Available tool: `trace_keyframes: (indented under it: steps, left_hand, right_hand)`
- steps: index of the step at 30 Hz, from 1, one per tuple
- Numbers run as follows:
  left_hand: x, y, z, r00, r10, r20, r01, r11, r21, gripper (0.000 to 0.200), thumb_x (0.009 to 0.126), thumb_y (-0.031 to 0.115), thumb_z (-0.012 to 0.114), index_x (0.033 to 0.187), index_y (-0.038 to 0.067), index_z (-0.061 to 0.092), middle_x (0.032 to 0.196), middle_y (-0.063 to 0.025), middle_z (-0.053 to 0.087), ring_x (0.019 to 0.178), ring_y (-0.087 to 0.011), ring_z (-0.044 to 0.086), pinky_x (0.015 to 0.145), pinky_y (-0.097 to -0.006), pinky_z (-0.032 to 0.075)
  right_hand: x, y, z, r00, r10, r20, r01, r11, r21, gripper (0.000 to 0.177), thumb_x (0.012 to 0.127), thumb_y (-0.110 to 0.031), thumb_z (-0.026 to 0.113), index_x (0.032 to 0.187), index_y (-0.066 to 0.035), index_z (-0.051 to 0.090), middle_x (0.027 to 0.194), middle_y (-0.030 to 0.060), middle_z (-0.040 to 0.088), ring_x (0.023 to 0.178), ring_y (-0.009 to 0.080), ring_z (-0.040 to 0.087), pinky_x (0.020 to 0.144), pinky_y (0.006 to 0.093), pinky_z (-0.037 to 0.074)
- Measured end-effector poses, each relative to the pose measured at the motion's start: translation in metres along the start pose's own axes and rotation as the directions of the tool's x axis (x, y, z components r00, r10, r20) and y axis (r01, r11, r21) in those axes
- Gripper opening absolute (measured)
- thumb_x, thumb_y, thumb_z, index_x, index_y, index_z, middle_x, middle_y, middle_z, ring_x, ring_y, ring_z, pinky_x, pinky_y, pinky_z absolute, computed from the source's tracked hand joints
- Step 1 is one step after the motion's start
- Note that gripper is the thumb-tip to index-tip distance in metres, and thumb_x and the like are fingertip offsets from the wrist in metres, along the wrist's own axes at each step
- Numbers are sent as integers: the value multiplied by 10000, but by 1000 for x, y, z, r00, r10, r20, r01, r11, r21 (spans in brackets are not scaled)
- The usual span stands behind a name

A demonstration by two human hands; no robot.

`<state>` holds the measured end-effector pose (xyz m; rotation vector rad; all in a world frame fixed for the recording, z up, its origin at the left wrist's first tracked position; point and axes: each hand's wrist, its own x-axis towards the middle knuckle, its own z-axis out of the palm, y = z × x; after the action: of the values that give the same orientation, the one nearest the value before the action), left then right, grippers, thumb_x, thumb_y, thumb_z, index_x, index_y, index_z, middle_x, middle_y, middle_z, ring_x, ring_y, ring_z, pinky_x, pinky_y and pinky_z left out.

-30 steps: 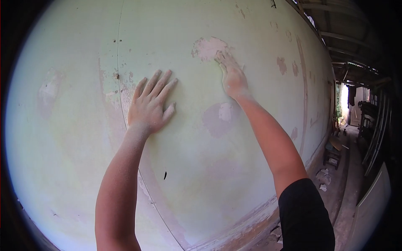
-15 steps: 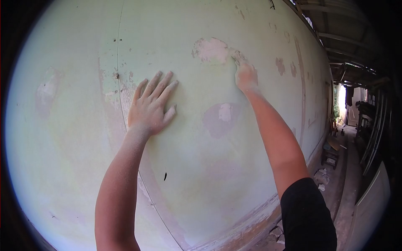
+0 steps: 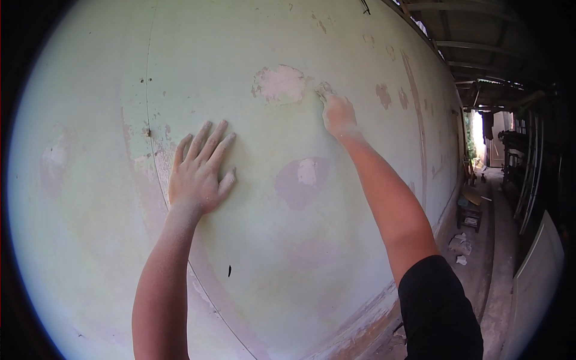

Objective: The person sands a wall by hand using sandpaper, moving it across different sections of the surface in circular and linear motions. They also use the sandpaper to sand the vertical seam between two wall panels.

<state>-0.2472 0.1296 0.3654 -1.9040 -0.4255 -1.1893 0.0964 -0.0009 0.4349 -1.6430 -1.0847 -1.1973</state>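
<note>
Head view: left hand [image 3: 198,171] lying flat on wall [image 3: 300,252], fingers spread, palm pressing paint, grasping nothing, just right of seam [image 3: 147,102]. Right hand [image 3: 338,114] reaching higher, fingertips [image 3: 324,94] touching wall at right edge of bare patch [image 3: 279,83]; fingers bunching, cannot tell whether pinching anything. Both hands looking dusty. Second patch [image 3: 303,177] sitting lower, between arms. Walkway [image 3: 501,240] running along wall, far right.

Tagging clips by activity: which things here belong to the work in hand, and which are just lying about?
In hand: left hand flat on the wall; right hand at the edge of the bare pink patch.
Lying about: low stool, white scraps on the floor, leaning board at right.
</note>
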Motion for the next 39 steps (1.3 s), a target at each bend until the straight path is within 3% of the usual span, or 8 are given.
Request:
trace_keyframes:
  steps: [3, 11, 17, 24, 29, 33, 35, 39]
  left_hand:
    - [0, 0, 1, 1000, 2, -19, -3, 1000, -8, 654, 923, 363, 574, 1555, 249, 455, 1712, 49, 307, 1586, -189, 252, 1316, -466, 180]
    - [-1, 1, 3, 999, 0, -33, 0, 1000, 6, 644, 922, 368, 570, 1546, 248, 465, 1705, 44, 319, 1581, -189, 265, 1313, -467, 186]
    - [-3, 0, 3, 999, 2, -45, -3, 1000, -24, 627, 923, 374, 570, 1530, 245, 485, 1702, 42, 327, 1577, -192, 274, 1306, -468, 198]
    - [-3, -2, 6, 999, 7, -54, -7, 1000, -11, 616, 926, 376, 579, 1522, 244, 491, 1697, 43, 335, 1571, -189, 284, 1296, -465, 211]
    - [-3, -2, 7, 998, 11, -59, -12, 1000, -17, 609, 917, 373, 587, 1505, 238, 504, 1691, 36, 347, 1564, -194, 299, 1285, -463, 221]
    - [-4, 0, 7, 999, 9, -54, -10, 1000, -30, 606, 916, 372, 588, 1500, 234, 507, 1687, 33, 354, 1561, -196, 303, 1281, -461, 226]
    - [-3, -2, 6, 998, 13, -60, -14, 1000, -20, 602, 921, 375, 584, 1500, 233, 507, 1688, 33, 353, 1560, -192, 305, 1277, -457, 229]
    - [-3, -2, 5, 998, 4, -59, -4, 1000, -4, 597, 928, 381, 577, 1503, 236, 502, 1688, 34, 352, 1560, -187, 305, 1277, -454, 226]
  right_hand:
    - [1, -32, 16, 995, 5, -103, -2, 999, 36, 531, 987, -16, 466, 1515, -53, 510, 1551, 204, 512, 1413, 374, 506, 1135, 456, 471]
    - [-35, -51, 40, 867, -470, -164, 486, 871, 71, 461, 1066, -150, 445, 1507, -40, 527, 1583, 207, 483, 1499, 393, 402, 1224, 459, 376]
    - [12, -52, 32, 977, -5, -212, 43, 984, 174, 498, 1118, -350, 414, 1508, -73, 554, 1630, 189, 429, 1537, 411, 328, 1280, 513, 239]
    - [3, -51, 47, 963, -96, -252, 160, 956, 245, 527, 1110, -454, 402, 1568, -218, 513, 1723, 153, 265, 1601, 354, 198, 1299, 559, 112]
    - [16, -74, 35, 991, 104, -87, -91, 985, 143, 589, 1115, -544, 277, 1680, -399, 197, 1781, 66, 42, 1636, 301, 26, 1283, 629, -2]
    - [-2, -87, 44, 994, 20, -105, -9, 994, 108, 579, 1118, -544, 232, 1680, -428, 154, 1783, 46, 14, 1637, 300, -4, 1270, 659, -25]
    - [-25, -94, 40, 964, -267, 7, 267, 964, 17, 584, 1120, -538, 206, 1686, -412, 138, 1783, 49, 6, 1637, 300, -14, 1274, 647, -41]
    - [7, -78, 29, 958, -284, 49, 282, 959, 37, 602, 1123, -525, 207, 1695, -385, 86, 1783, 55, -8, 1636, 308, -36, 1271, 651, -54]
